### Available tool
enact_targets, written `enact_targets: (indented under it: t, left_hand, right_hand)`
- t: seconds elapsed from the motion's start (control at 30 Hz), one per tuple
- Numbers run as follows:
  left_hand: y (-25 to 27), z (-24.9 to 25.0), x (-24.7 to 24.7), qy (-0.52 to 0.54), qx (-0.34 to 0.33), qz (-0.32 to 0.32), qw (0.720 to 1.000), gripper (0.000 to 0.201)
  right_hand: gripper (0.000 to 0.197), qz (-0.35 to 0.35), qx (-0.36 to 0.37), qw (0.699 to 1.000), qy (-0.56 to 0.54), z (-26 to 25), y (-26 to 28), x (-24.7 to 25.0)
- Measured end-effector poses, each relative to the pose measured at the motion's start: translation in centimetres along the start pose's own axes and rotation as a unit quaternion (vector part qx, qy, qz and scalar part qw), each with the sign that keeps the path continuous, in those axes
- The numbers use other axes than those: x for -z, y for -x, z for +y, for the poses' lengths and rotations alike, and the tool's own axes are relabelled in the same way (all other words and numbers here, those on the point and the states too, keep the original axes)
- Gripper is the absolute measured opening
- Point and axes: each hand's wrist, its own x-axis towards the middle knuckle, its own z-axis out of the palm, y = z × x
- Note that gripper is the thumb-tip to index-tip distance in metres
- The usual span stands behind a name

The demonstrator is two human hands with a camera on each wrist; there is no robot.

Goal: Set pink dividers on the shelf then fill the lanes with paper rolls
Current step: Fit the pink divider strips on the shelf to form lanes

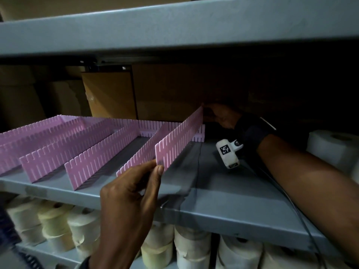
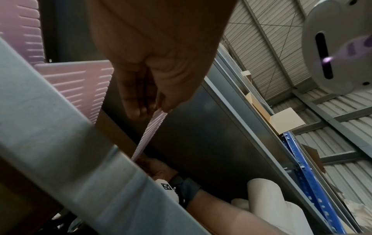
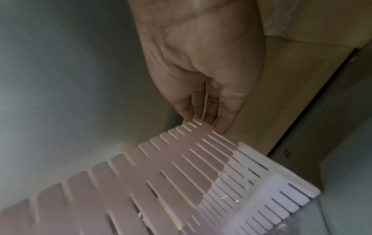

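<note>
Divider-setting step: the left hand [image 1: 134, 183] is pinching the near end of a slotted pink plastic divider [image 1: 180, 138], and the right hand [image 1: 221, 116] is gripping its far end above the grey metal shelf [image 1: 223, 200]. The next move, probably, is lowering its slots onto the rear cross strip [image 1: 200, 133].

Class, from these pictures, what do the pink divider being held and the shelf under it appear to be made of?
Pink divider: probably thin matte plastic, since it has evenly moulded slots. Shelf: likely grey painted metal, with a smooth, dull sheen and a folded front lip.
</note>
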Motion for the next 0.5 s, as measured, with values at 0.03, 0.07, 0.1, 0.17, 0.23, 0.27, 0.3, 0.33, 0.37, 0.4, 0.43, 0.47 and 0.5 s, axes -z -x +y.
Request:
enact_targets:
  t: [0.03,0.07,0.1,0.17,0.23,0.27,0.3,0.33,0.37,0.4,0.43,0.47,0.5]
  left_hand:
    - [0.04,-0.04,0.0,-0.001,0.004,-0.002,1.0,0.019]
    - [0.09,-0.05,-0.01,-0.001,0.007,-0.005,1.0,0.021]
    - [0.09,-0.01,-0.02,-0.001,0.009,-0.007,1.0,0.022]
    - [0.15,0.15,-0.01,0.002,0.011,-0.01,1.0,0.022]
    - [0.24,0.29,-0.01,0.004,0.012,-0.011,1.0,0.022]
    - [0.26,0.32,-0.01,0.004,0.012,-0.011,1.0,0.022]
    - [0.32,0.34,-0.02,0.004,0.013,-0.01,1.0,0.022]
    - [0.34,0.36,-0.01,0.003,0.015,-0.007,1.0,0.022]
    - [0.37,0.36,-0.01,0.003,0.017,-0.005,1.0,0.023]
    - [0.4,0.36,-0.04,0.005,0.02,-0.004,1.0,0.023]
    - [0.4,0.36,-0.05,0.006,0.022,-0.006,1.0,0.022]
    - [0.44,0.37,-0.04,0.005,0.023,-0.009,1.0,0.02]
    - [0.46,0.36,-0.04,0.004,0.022,-0.011,1.0,0.018]
  right_hand:
    - [0.008,0.0,0.0,1.0,0.002,-0.02,-0.02,0.01]
    - [0.009,-0.002,0.001,1.0,0.002,-0.02,-0.01,0.08]
    - [0.012,-0.007,0.004,1.0,0.004,-0.04,-0.01,0.13]
    - [0.02,-0.012,0.007,1.0,0.012,-0.01,0.04,0.18]
    - [0.015,-0.012,0.009,1.0,0.015,0.01,0.13,0.13]
    - [0.013,-0.013,0.009,1.0,0.014,-0.02,0.2,0.1]
    - [0.011,-0.013,0.011,1.0,0.013,-0.05,0.24,0.1]
    - [0.01,-0.012,0.014,1.0,0.014,-0.11,0.29,0.13]
    - [0.009,-0.012,0.016,1.0,0.013,-0.18,0.31,0.13]
    - [0.009,-0.012,0.018,1.0,0.013,-0.25,0.36,0.14]
    - [0.01,-0.011,0.018,1.0,0.012,-0.3,0.39,0.14]
    - [0.01,-0.009,0.016,1.0,0.013,-0.33,0.44,0.09]
    - [0.01,-0.006,0.013,1.0,0.012,-0.29,0.47,0.09]
